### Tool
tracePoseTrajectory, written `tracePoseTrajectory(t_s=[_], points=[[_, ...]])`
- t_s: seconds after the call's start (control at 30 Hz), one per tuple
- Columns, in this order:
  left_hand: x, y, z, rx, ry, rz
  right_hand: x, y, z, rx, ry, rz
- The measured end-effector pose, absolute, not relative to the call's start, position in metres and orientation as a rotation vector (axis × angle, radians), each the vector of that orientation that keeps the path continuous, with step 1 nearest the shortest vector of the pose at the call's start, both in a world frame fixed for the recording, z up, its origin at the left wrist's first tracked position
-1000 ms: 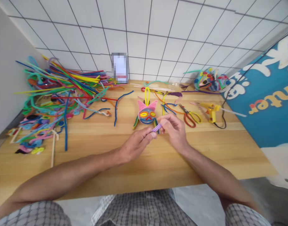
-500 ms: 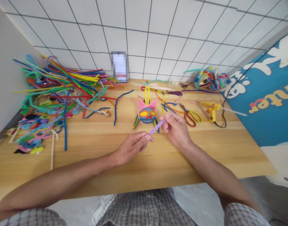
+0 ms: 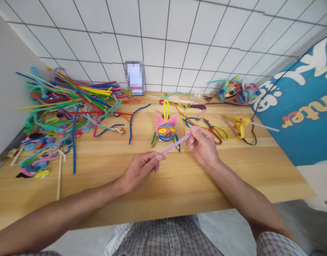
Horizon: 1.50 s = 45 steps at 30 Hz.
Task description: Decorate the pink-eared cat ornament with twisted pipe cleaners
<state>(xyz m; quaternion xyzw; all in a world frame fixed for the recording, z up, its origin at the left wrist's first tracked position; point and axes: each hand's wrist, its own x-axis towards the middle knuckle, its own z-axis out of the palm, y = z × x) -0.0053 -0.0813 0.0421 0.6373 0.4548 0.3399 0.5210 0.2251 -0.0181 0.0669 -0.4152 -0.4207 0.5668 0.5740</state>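
A purple pipe cleaner (image 3: 175, 144), which looks doubled along its length, stretches slantwise between my hands above the table. My left hand (image 3: 144, 166) pinches its lower left end between thumb and fingers. At the upper right end, my right hand (image 3: 204, 145) grips it the same way. Just behind the pipe cleaner sits a cat-like figure (image 3: 166, 130) with pink ears, yellow-ringed eyes, a red mouth and a yellow loop on top. Its lower right part is partly covered by the pipe cleaner.
Loose pipe cleaners (image 3: 83, 93) are heaped at the left, beside a thin wooden stick (image 3: 59, 177). Right of the figure lie scissors (image 3: 218, 131) and a yellow glue gun (image 3: 239, 126) with its cord. A phone (image 3: 135, 78) leans on the tiled wall; colourful crafted figures (image 3: 236, 89) stand back right.
My left hand has slid down and left along the purple pipe cleaner, so a longer stretch shows between my hands. My right hand stays nearly in place.
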Motion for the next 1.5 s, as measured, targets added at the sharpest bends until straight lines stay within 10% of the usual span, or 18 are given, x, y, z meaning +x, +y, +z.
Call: tracePoseTrajectory(t_s=[1.5], points=[[-0.028, -0.063, 0.086, 1.987, 1.143, 1.193, 0.229, -0.017, 0.075, -0.871, -0.890, 1.466]])
